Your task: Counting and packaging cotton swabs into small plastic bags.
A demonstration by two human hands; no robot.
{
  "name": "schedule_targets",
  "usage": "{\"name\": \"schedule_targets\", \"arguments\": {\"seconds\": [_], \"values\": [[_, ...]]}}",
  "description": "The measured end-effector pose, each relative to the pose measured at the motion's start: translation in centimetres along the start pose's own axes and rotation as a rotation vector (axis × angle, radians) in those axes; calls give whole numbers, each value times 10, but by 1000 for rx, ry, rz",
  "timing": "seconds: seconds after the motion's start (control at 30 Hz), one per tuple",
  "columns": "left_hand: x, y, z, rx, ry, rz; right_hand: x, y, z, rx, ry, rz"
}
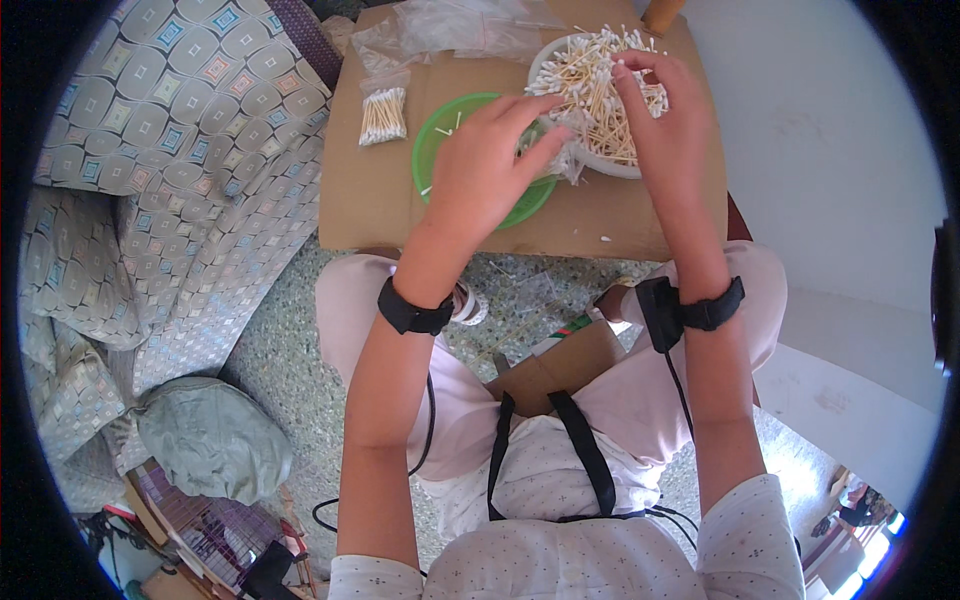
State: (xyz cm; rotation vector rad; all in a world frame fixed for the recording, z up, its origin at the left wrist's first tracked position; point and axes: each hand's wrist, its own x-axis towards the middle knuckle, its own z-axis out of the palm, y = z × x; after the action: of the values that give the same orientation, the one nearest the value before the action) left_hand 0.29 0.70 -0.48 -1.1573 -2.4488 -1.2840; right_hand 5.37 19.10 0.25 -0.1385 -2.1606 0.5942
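My left hand [485, 165] is over a green round basin [432, 130], its thumb and fingers closed on a small clear plastic bag [572, 150]. The bag's contents cannot be made out. A white bowl [612, 170] beside the basin is heaped with wooden-stick cotton swabs [608, 125]. Above the right side of this heap is my right hand [672, 115], thumb and fingertips brought together on cotton swabs; how many they hold is hidden. A few loose swabs lie inside the basin, partly covered by my left hand.
A filled bag of cotton swabs [382, 116] lies left of the basin on the cardboard-topped table [360, 200]. Clear plastic bags [470, 28] are spread along its far edge. Patterned cloth [200, 150] drapes at the left, and a pale wall [800, 130] stands at the right.
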Motion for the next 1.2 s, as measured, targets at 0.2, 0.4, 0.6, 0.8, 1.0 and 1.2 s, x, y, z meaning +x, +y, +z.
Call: {"name": "schedule_targets", "arguments": {"seconds": [0.2, 0.4, 0.6, 0.8, 1.0, 1.2], "values": [[3, 2, 8, -88, 119, 74, -3, -8, 3, 606, -121, 283], [3, -2, 9, -219, 91, -1, -7, -19, 5, 913, -306, 416], [3, -2, -1, -352, 97, -153, -7, -16, 4, 813, -322, 364], [9, -3, -14, -493, 86, -230, -8, -10, 4, 731, -411, 333], [8, -5, -10, -694, 156, -255, -5, -17, -2, 653, -574, 314], [10, -5, -15, -604, 103, -213, -3, -13, 0, 991, -323, 385]]}}
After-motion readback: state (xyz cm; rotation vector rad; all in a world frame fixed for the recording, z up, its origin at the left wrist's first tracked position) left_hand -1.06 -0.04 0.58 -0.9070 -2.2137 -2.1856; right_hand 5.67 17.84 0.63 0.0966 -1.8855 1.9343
